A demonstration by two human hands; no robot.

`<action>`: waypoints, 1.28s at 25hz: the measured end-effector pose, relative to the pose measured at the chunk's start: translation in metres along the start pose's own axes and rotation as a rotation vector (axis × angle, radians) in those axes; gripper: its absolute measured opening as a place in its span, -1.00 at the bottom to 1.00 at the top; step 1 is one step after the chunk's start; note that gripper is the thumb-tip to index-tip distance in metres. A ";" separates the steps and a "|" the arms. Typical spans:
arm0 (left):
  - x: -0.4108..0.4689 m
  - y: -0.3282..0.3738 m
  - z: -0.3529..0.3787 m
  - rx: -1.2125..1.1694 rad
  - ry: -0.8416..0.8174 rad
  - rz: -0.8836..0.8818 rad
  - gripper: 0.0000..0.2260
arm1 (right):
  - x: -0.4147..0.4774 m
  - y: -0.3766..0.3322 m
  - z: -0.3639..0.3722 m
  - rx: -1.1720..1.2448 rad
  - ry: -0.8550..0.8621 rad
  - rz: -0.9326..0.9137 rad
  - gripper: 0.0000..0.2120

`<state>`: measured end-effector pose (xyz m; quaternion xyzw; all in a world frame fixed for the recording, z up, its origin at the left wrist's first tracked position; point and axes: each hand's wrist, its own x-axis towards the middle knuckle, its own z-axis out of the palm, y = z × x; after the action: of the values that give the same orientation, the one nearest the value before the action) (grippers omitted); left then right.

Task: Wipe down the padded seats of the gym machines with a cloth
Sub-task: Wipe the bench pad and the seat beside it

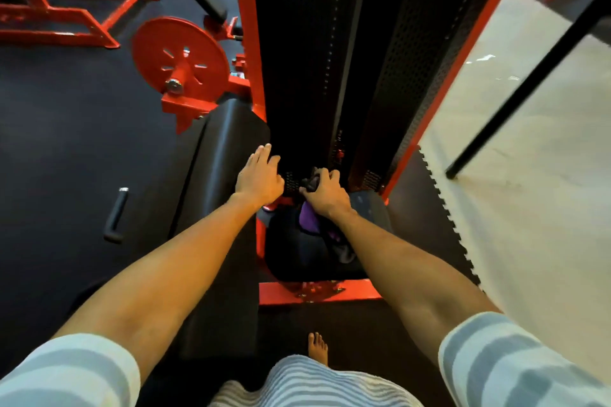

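Head view, looking down at a red-framed machine with a black weight stack.

Right hand is at the foot of the weight stack, fingers curled tight around a bunched dark and purple cloth. The loose end hangs under the wrist over the small black seat in front of the stack.

Left hand is just left of the stack base, fingers straight and only slightly spread, holding nothing. It is over the far corner of the long black pad; can't tell if it's touching.

Progress, as a judgement:
- The cloth is wadded up, not flat on any padding, so no wipe stroke is under way.
- No wet streaks or sheen difference is readable on the pad or seat, so can't tell which is done.
- Likely mid-machine, with the seat below the cloth next.
- Other red equipment with a red disc, well left of the stack, probably remains.
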<state>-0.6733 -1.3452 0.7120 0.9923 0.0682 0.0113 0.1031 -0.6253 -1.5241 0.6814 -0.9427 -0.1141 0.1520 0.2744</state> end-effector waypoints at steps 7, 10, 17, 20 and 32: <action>-0.024 0.075 0.074 -0.195 -0.265 0.043 -0.48 | -0.053 0.089 -0.039 -0.095 0.079 0.105 -0.38; -0.035 0.097 0.098 -0.248 -0.335 0.045 -0.50 | -0.068 0.119 -0.048 -0.072 0.152 0.166 -0.38; -0.032 0.133 0.140 -0.322 -0.360 -0.029 -0.46 | -0.058 0.160 -0.041 0.080 0.207 0.122 -0.31; -0.023 0.146 0.160 -0.381 -0.321 -0.117 -0.46 | -0.052 0.174 -0.030 0.083 0.072 0.076 -0.23; -0.031 0.174 0.231 -0.367 -0.061 -0.241 -0.48 | 0.022 0.210 -0.005 -0.313 -0.031 -0.343 -0.47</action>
<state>-0.6725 -1.5646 0.5216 0.9414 0.1798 -0.0189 0.2846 -0.5751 -1.6926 0.5643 -0.9381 -0.2988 0.0981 0.1451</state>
